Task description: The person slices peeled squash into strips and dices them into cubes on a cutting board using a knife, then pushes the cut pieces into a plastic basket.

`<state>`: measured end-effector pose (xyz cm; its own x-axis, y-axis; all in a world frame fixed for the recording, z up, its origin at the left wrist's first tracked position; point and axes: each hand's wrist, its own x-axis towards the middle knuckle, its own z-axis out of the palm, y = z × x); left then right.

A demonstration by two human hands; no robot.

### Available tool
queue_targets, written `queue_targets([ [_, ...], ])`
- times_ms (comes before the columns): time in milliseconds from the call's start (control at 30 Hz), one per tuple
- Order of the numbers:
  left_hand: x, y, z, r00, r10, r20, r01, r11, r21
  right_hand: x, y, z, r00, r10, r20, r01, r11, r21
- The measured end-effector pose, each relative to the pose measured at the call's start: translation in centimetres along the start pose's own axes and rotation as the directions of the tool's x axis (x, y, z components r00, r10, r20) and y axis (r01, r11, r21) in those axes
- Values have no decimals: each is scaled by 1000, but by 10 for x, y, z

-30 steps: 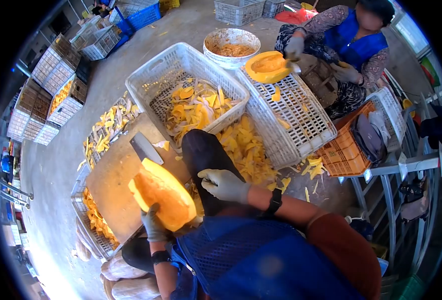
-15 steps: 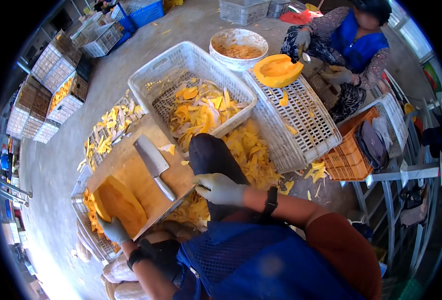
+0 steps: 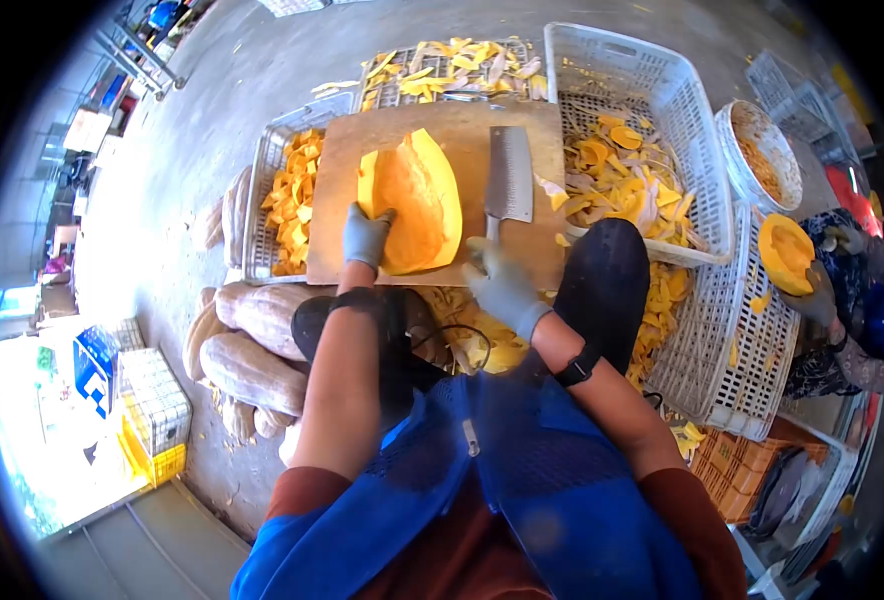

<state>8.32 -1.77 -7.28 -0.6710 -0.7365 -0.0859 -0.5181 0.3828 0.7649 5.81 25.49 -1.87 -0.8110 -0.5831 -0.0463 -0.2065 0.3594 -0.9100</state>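
Note:
A hollowed pumpkin piece (image 3: 427, 205) lies on the wooden cutting board (image 3: 347, 150), cut side up. My gloved left hand (image 3: 367, 238) grips its left edge, thumb over the flesh and fingers outside. Right of the pumpkin, a cleaver (image 3: 510, 172) rests flat on the board, its blade pointing away from me. My gloved right hand (image 3: 505, 285) is at the cleaver's handle, fingers curled over its near end and hiding that part.
Pumpkin chunks fill a crate (image 3: 262, 205) at left; peelings lie in a large crate (image 3: 707, 150) at right. Whole pumpkins (image 3: 252, 370) sit by my left leg. Far right, a co-worker's gloved hand (image 3: 812, 295) holds a pumpkin half (image 3: 787, 255) over an upturned crate (image 3: 752, 350).
My view has swung left, bringing the board to the centre. My right hand has gone from beside my knee to the cleaver's handle. My left hand stays on the pumpkin piece.

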Motion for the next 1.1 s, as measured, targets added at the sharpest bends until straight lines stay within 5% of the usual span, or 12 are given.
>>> queue_targets([
  [67,-17,1,6,998,-57,-8,56,993,-104,-1,11,10,994,-22,-106,16,998,-64],
  [233,-44,19,5,994,-65,93,108,794,-599,14,-12,7,999,43,32,-54,868,494],
  [433,-51,15,6,981,-128,149,194,753,-629,48,-4,42,976,121,-181,-17,870,492],
  [500,-49,12,9,971,-129,201,229,740,-633,68,15,49,982,66,-178,-11,956,295],
  [633,-34,30,34,940,128,317,266,306,-914,86,-53,7,958,-30,-287,3,996,-94],
  [667,-36,52,26,923,162,350,285,323,-902,80,-84,-11,969,-7,-249,-26,991,-130],
  [733,7,36,23,871,59,488,333,659,-674,84,-99,-13,901,-327,-283,151,851,-502],
  [800,24,37,4,936,-17,351,302,552,-777,91,-103,1,888,-432,-159,128,565,-815],
  [867,20,54,-27,929,-46,368,364,295,-883,96,-93,33,872,-489,10,241,412,-879],
  [967,14,17,-24,987,116,115,14,641,-767,70,-58,83,795,-590,141,445,409,-797],
  [1067,14,-29,-17,940,76,333,218,617,-756,50,-31,116,765,-613,198,524,413,-745],
  [1100,5,-28,-13,965,21,260,174,692,-701,42,-30,123,827,-500,258,533,549,-644],
])
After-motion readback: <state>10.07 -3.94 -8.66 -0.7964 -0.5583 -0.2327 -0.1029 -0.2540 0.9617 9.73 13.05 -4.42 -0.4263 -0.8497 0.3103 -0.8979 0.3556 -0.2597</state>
